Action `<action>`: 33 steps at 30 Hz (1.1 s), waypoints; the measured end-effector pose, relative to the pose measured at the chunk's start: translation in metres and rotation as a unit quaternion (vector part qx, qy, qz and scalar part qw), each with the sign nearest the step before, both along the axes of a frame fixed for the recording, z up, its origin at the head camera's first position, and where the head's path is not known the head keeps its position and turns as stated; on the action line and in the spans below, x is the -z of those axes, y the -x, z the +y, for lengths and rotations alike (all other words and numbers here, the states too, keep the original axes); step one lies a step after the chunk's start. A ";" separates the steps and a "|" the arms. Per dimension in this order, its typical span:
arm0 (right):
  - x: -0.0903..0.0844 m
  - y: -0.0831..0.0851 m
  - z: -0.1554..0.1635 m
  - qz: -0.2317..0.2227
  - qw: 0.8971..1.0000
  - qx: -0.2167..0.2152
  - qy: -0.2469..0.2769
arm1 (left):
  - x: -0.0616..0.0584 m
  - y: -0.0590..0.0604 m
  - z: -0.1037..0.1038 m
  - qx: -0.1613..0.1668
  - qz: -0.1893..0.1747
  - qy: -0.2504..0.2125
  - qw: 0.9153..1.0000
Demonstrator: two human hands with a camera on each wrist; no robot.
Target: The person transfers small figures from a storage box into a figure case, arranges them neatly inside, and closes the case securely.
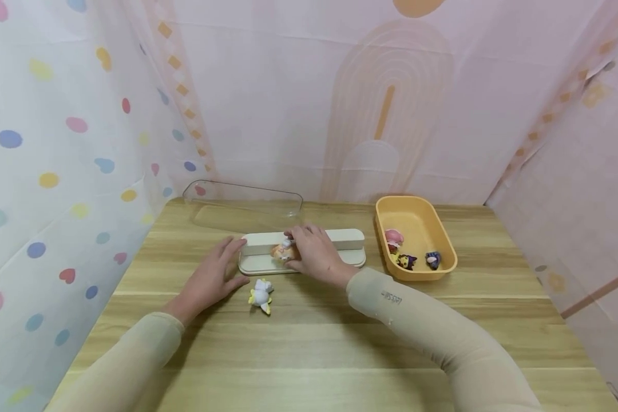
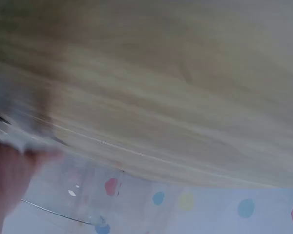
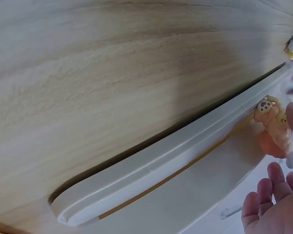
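Observation:
In the head view a white two-step display base [image 1: 268, 262] lies across the middle of the table. My right hand [image 1: 316, 254] is over it, thumb and fingers around a small orange figurine [image 1: 283, 250] on the lower step. The right wrist view shows the figurine [image 3: 273, 129] with its paw-print sole facing the camera and the thumb against it. My left hand [image 1: 213, 274] is at the base's left end, fingers extended, fingertips by the raised step. A grey-white figurine with yellow parts [image 1: 261, 294] lies in front of the base. The left wrist view is blurred.
A yellow-orange bin [image 1: 417, 229] with several small figurines, among them a dark purple one [image 1: 433, 260], stands to the right. Behind the base sits a clear plastic cover [image 1: 242, 200], near the pink curtain [image 1: 288, 114]. A dotted curtain [image 1: 56, 143] hangs along the left side.

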State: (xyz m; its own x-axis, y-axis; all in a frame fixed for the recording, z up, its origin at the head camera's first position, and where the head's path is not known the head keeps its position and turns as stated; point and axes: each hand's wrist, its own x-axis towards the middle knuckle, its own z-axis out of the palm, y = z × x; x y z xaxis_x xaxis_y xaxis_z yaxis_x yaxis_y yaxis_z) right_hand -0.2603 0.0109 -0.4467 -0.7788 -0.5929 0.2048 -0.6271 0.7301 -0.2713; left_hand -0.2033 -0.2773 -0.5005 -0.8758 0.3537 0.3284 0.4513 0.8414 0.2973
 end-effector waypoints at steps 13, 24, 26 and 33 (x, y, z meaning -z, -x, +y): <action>-0.004 0.003 0.013 0.011 1.000 0.009 -0.001 | -0.020 -0.021 0.032 0.246 0.263 0.336 0.870; -0.020 0.005 0.034 -0.009 0.999 0.031 0.029 | -0.015 -0.018 0.034 0.006 -0.014 -0.093 0.996; -0.027 0.006 0.045 -0.009 0.998 0.040 0.040 | -0.019 -0.012 0.031 -0.023 -0.026 -0.120 0.992; -0.049 0.013 0.101 -0.002 0.992 0.083 0.096 | -0.035 0.010 0.018 -0.054 -0.110 -0.067 0.990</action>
State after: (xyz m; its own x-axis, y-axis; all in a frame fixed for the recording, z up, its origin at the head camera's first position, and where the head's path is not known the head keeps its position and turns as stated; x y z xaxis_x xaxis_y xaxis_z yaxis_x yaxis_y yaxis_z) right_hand -0.2733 0.1123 -0.3980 -0.8637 -0.4062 0.2984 -0.5007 0.7587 -0.4168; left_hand -0.2131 -0.2592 -0.4655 -0.9616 0.2207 0.1630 0.2731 0.8274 0.4908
